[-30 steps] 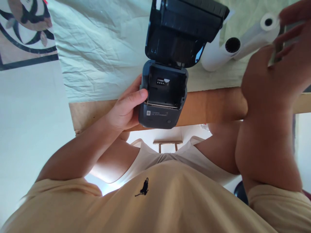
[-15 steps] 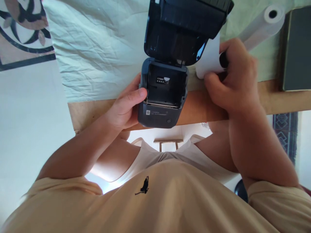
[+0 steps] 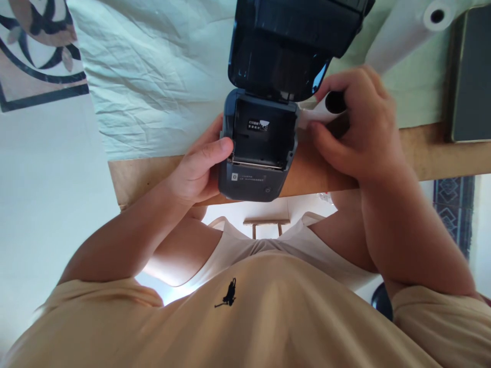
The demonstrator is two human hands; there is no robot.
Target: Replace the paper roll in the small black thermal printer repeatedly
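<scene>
Steadying the printer (image 3: 256, 153) at the surface (image 3: 126, 179) edge, the left hand (image 3: 199, 171) grips its side; lid up, bay empty (nothing loaded yet). Just beside it, the right hand (image 3: 360, 128) pinches a roll (image 3: 322, 110).

A single head-worn camera looks steeply down the wearer's own chest, so the beige shirt (image 3: 245, 317) fills the frame from 4 to 8 o'clock. The table edge (image 3: 153, 176) crosses mid-frame, close below the lens. Both forearms reach up toward 12 o'clock, where an open printer (image 3: 264, 128) sits very near. There is no second view.
</scene>
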